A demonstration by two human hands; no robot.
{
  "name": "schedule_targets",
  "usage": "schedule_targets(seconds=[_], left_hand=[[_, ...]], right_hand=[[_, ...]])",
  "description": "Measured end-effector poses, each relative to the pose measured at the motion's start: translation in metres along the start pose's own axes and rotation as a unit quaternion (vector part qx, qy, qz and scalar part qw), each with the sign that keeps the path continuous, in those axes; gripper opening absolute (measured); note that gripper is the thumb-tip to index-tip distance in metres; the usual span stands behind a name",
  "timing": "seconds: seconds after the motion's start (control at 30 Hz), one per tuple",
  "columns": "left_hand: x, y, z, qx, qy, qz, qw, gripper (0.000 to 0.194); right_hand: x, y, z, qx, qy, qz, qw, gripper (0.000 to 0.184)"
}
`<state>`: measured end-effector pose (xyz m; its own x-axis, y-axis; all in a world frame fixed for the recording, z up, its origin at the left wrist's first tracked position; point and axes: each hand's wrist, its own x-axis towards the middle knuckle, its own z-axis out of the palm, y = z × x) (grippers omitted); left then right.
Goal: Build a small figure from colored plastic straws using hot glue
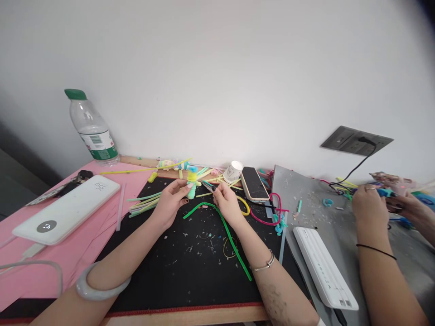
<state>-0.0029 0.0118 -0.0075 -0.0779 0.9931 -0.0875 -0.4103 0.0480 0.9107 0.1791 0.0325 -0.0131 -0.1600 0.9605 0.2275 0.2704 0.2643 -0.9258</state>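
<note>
Pinched in the fingertips of my left hand (172,201) is a small fuzzy pipe-cleaner figure (192,183), blue at the top, yellow in the middle and pale green below. My right hand (227,204) is closed around a pair of small scissors (208,185), whose dark pointed tips face the figure from the right. The grip itself is mostly hidden in my fingers. A bent green pipe cleaner (226,226) lies on the black mat (163,271), running under my right wrist area. Several pale green and yellow pipe cleaners (146,204) lie behind my left hand.
A white power bank (74,203) and a bottle (93,131) stand on pink sheets at left. Behind my right hand are a paper cup (233,171) and a phone (254,183). Rightward, another person's hands (370,206) work above a grey mat beside a white power strip (324,267).
</note>
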Motion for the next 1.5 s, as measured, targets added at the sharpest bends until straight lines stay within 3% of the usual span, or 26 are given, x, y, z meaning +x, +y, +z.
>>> schedule_targets(seconds=[0.17, 0.4, 0.67, 1.0, 1.3, 1.5], left_hand=[[-0.001, 0.001, 0.001, -0.002, -0.001, -0.003, 1.0, 0.03], [-0.001, 0.0, 0.001, 0.004, -0.002, -0.005, 1.0, 0.03], [-0.002, 0.002, 0.002, -0.002, -0.005, -0.003, 1.0, 0.031], [-0.002, 0.003, 0.003, 0.002, -0.006, -0.003, 1.0, 0.03], [-0.002, 0.002, 0.001, 0.009, -0.005, -0.002, 1.0, 0.032], [-0.003, 0.004, 0.004, 0.007, -0.01, -0.008, 1.0, 0.031]], right_hand=[[-0.001, -0.007, -0.002, -0.068, 0.006, -0.015, 0.998, 0.023], [0.0, -0.007, -0.004, -0.049, 0.014, 0.005, 0.999, 0.031], [0.0, -0.005, 0.001, 0.052, -0.006, 0.049, 0.997, 0.009], [0.0, 0.003, -0.002, -0.112, 0.039, -0.042, 0.992, 0.013], [-0.001, -0.001, -0.001, -0.075, 0.034, -0.036, 0.996, 0.017], [0.0, -0.004, 0.001, 0.049, 0.024, 0.021, 0.998, 0.017]])
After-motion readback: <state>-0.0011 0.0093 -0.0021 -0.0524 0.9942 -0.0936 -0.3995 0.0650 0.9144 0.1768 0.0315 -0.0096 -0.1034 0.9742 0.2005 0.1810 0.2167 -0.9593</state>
